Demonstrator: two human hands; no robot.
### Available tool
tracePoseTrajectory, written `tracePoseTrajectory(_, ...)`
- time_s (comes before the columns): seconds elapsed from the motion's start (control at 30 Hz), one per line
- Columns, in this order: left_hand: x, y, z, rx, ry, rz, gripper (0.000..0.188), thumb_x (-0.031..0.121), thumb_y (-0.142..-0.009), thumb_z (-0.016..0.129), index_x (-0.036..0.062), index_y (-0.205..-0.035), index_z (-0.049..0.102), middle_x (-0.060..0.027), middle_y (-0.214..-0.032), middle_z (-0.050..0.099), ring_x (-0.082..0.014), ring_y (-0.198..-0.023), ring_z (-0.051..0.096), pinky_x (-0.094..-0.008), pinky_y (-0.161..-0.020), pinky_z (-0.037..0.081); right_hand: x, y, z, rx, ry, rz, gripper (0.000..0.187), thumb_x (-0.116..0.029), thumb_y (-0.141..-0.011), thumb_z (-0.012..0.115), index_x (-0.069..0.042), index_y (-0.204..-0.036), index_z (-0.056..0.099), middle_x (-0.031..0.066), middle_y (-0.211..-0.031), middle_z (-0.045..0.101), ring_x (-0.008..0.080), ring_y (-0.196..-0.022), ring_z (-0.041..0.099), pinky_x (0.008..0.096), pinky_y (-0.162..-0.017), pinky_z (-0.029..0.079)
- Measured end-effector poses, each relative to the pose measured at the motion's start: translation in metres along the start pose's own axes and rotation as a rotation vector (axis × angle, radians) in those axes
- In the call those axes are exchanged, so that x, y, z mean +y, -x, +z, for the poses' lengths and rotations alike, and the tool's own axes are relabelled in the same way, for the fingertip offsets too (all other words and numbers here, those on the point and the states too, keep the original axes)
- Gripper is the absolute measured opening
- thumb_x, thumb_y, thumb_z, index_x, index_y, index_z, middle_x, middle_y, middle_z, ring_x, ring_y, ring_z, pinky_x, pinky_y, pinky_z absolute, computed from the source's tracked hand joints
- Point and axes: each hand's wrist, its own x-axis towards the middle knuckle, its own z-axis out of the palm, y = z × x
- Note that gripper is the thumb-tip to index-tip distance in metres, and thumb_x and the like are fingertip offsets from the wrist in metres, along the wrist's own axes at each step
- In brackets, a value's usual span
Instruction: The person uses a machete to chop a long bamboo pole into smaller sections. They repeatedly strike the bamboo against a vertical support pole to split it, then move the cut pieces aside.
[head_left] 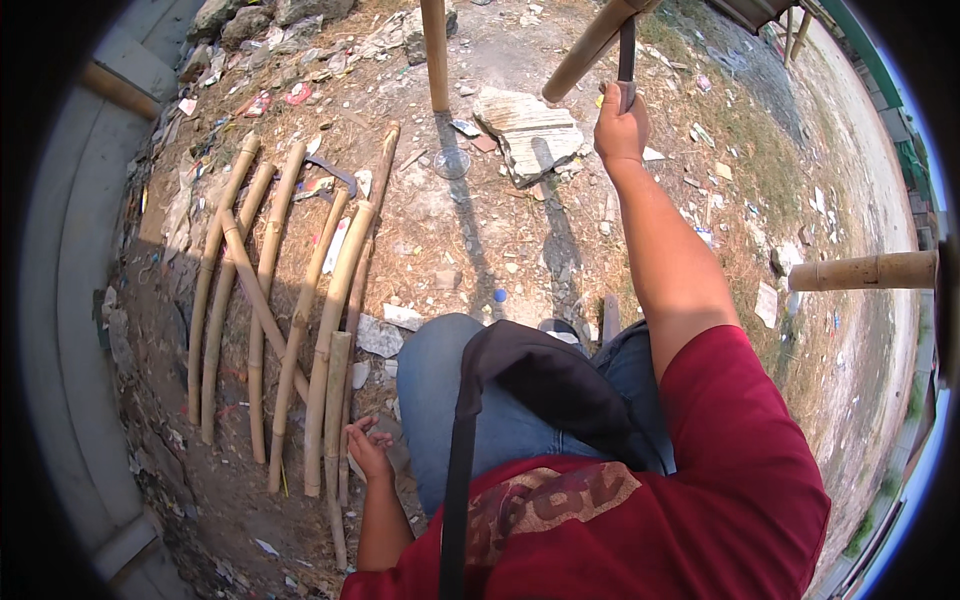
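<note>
My right arm stretches far forward, and my right hand (pixel 622 125) is closed round the handle of a long, dark-bladed knife (pixel 627 55). Its blade points away from me and lies against or just beside a slanting bamboo post (pixel 590 50); whether they touch I cannot tell. Low by my left knee is my left hand (pixel 370 450), holding nothing, its fingers loosely bent and apart. Close beside it lie several cut bamboo poles (pixel 335 330), roughly side by side on the ground, with one crossing the others at a slant (pixel 262 310).
A sickle-like curved blade (pixel 335 175) lies by the poles' far ends. Ahead are an upright bamboo post (pixel 436 60) and a pale broken slab (pixel 530 135). Another bamboo pole (pixel 865 272) juts in from the right. A grey wall (pixel 75 330) runs along the left. Rubble and litter dot the ground.
</note>
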Motion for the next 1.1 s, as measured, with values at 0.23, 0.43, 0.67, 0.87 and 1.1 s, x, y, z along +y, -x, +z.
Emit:
tracePoseTrajectory(0.23,0.032,-0.007,-0.004,-0.087,-0.036,0.163,0.068,0.064,-0.105,0.035,0.0013,-0.122,0.054,-0.0153,-0.112,0.065,-0.0147,-0.066,0.062,-0.0260,-0.055,0.051,0.091,0.124,0.030,-0.722,0.404,0.353,0.059,-0.054,-0.097,0.052,0.000,-0.118,0.065,0.0307,-0.111,0.069,0.0463,-0.110,0.065,0.0528,-0.096,0.050)
tracePoseTrajectory(0.43,0.073,-0.006,0.007,-0.129,-0.019,0.253,0.068,0.064,-0.104,0.036,0.0010,-0.122,0.054,-0.0149,-0.116,0.064,-0.0142,-0.068,0.063,-0.0256,-0.057,0.051,0.108,0.081,-0.004,-0.504,0.303,0.444,0.064,-0.055,-0.098,0.050,0.005,-0.107,0.067,0.0330,-0.110,0.068,0.0483,-0.109,0.065,0.0511,-0.095,0.050)
tracePoseTrajectory(0.67,0.228,-0.021,0.112,-0.474,-0.105,0.760,0.065,0.060,-0.100,0.055,-0.0019,-0.121,0.058,-0.0092,-0.105,0.065,-0.0123,-0.078,0.063,-0.0279,-0.075,0.051,0.112,-0.017,-0.102,-0.387,0.293,0.147,0.061,-0.058,-0.097,0.057,0.003,-0.095,0.064,0.0233,-0.081,0.065,0.0380,-0.080,0.065,0.0459,-0.074,0.049)
tracePoseTrajectory(0.87,0.449,0.037,0.262,-0.717,0.103,1.192,0.065,0.053,-0.097,0.064,-0.0018,-0.130,0.053,-0.0093,-0.121,0.064,-0.0152,-0.103,0.065,-0.0296,-0.091,0.051,0.131,0.027,-0.223,-0.384,0.248,-0.010,0.040,-0.040,-0.098,0.065,0.000,-0.092,0.062,0.0233,-0.080,0.064,0.0378,-0.072,0.063,0.0442,-0.067,0.048)
tracePoseTrajectory(1.1,0.510,0.061,0.356,-0.824,0.220,1.082,0.075,0.045,-0.088,0.080,-0.0039,-0.134,0.046,-0.0128,-0.124,0.062,-0.0171,-0.117,0.059,-0.0335,-0.101,0.047,0.089,0.085,-0.237,-0.580,0.190,-0.197,0.033,-0.038,-0.094,0.067,-0.006,-0.097,0.064,0.0219,-0.078,0.067,0.0434,-0.074,0.067,0.0472,-0.066,0.052)
